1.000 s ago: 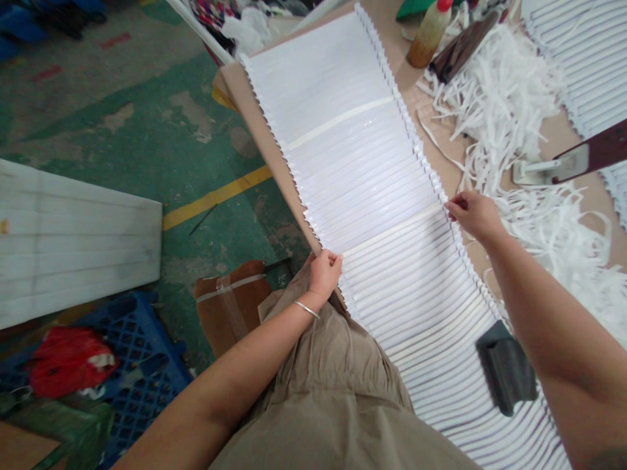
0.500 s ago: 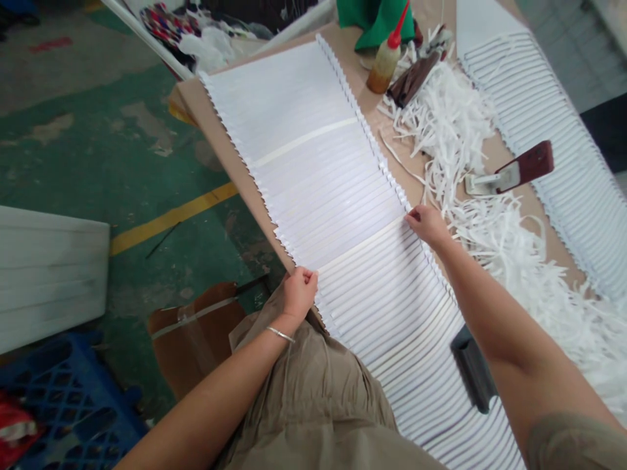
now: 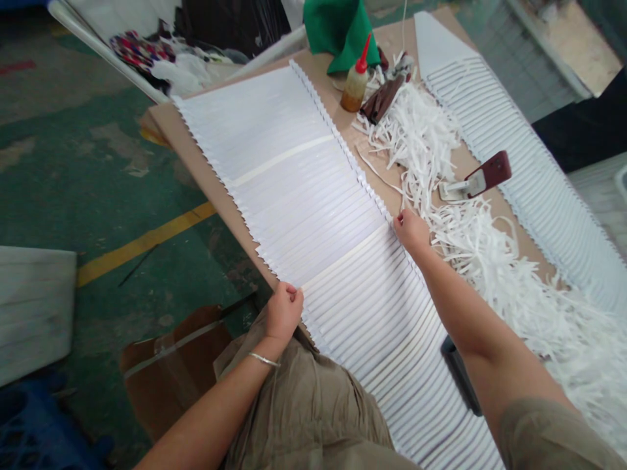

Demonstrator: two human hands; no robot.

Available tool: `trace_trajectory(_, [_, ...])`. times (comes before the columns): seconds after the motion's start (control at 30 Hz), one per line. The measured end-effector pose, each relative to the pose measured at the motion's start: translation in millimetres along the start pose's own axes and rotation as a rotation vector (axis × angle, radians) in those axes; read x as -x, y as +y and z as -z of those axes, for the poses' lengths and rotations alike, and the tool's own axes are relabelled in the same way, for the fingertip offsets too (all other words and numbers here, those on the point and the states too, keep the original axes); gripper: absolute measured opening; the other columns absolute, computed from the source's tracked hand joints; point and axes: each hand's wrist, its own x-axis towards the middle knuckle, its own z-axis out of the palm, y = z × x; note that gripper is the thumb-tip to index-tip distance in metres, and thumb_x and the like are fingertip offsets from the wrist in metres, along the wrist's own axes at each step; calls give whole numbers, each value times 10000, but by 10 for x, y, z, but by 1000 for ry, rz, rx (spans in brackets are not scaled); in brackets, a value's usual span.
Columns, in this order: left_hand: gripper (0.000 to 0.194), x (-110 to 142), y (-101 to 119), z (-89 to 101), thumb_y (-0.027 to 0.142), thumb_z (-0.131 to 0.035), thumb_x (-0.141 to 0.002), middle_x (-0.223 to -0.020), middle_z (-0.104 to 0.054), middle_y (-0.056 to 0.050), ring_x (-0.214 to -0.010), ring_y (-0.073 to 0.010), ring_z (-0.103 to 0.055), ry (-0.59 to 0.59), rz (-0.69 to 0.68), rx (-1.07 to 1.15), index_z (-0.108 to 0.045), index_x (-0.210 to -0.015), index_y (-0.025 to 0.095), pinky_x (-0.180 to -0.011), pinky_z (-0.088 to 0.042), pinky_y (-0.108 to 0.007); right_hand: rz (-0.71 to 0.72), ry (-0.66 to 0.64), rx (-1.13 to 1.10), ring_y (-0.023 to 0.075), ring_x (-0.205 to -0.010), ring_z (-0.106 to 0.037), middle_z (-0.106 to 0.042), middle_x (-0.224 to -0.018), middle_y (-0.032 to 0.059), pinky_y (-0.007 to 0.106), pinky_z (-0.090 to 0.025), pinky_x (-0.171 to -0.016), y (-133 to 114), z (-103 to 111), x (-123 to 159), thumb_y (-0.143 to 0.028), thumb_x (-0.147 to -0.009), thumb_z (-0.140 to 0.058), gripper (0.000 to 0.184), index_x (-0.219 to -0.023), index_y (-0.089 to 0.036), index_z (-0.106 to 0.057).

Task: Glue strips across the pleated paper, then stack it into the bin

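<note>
A long band of overlapping white strips (image 3: 362,313) with jagged edges lies along the table in front of me. One cream-white strip (image 3: 347,254) runs straight across it between my hands. My left hand (image 3: 284,313), wearing a thin bangle, is closed in a pinch at the strip's near-left end, by the band's edge. At the opposite edge my right hand (image 3: 412,233) pinches the other end, its fingertips partly hidden. Beyond the hands the strips lie flat; nearer my body their dark-lined ridges show.
Loose white strips (image 3: 490,261) are heaped right of the band. On the brown table (image 3: 215,189) stand a red-tipped bottle (image 3: 354,88) and a phone (image 3: 490,175) on a stand. A dark grey object (image 3: 460,375) lies under my right forearm. Another striped band (image 3: 519,156) lies farther right.
The view has shifted, so the table sits lower and more to the left. Both hands keep their pinch at the same strip's ends, with little visible movement along the band.
</note>
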Motion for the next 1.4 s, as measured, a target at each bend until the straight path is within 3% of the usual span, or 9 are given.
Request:
trace_trajectory(0.13, [107,102,6,100,297,-503,-829,-615,-613,12,-571,-179,-593,28,-68,16,-502,-905,221,-555,-372,-251,-154,128,-69,270,-889,-622,-695,-976,137,350,-434,-766,296,-12,-154,-382,-935,-438,304,-1077,-186,-622])
trace_trajectory(0.43, [131,227,113,140,279,-473,-838,-578,-559,42,-534,-161,-559,-77,-101,131,-514,-948,219,-548,-397,-243,-130,114,-202,243,-859,-601,-693,-949,143,327,-437,-775,505,-109,-75,-290,-826,-502,199,-865,-161,-648])
trace_trajectory(0.53, [158,250,188,135,280,-465,-859,-564,-516,53,-533,-151,-535,-120,-139,154,-530,-984,208,-547,-385,-235,-156,94,-246,220,-760,-598,-689,-820,93,302,-432,-697,832,44,299,-313,-802,-504,184,-820,-175,-624])
trace_trajectory(0.67, [182,396,481,85,274,-463,-883,-719,-616,-4,-635,-152,-573,-280,-273,161,-599,-980,200,-616,-438,-250,-96,-48,-242,201,-642,-591,-655,-679,44,286,-398,-613,1143,291,1166,-327,-796,-500,148,-770,-206,-582])
trace_trajectory(0.8, [282,722,969,-57,227,-458,-888,-1147,-650,-86,-868,-170,-635,-538,-576,271,-666,-1079,225,-777,-506,-285,142,-303,-304,199,-630,-592,-636,-659,18,290,-389,-597,824,521,2101,-366,-838,-517,149,-810,-234,-580])
trace_trajectory(0.93, [284,954,1218,-162,255,-443,-904,-957,-693,-67,-638,-128,-615,-864,-544,408,-688,-1040,205,-640,-506,-257,312,-567,-556,171,-630,-572,-629,-673,-6,276,-391,-587,329,729,2564,-416,-904,-496,204,-855,-240,-587])
trace_trajectory(1.07, [214,868,957,7,318,-534,-856,-599,-598,1,-545,-122,-559,-824,-327,368,-676,-787,173,-523,-422,-213,300,-601,-584,146,-554,-523,-583,-586,-31,263,-366,-549,232,799,2517,-431,-901,-520,223,-829,-233,-597])
trace_trajectory(1.23, [208,664,363,356,342,-583,-812,-561,-571,16,-476,-108,-510,-609,-151,366,-653,-735,162,-477,-382,-207,344,-639,-562,139,-531,-522,-584,-562,-33,262,-378,-555,230,602,2259,-461,-905,-498,274,-853,-226,-628])
trace_trajectory(1.4, [215,583,-38,451,361,-629,-782,-523,-554,29,-441,-99,-467,-399,-51,381,-611,-684,170,-463,-348,-205,382,-552,-484,150,-575,-542,-606,-603,-11,272,-396,-583,130,372,1900,-490,-874,-525,299,-789,-220,-619])
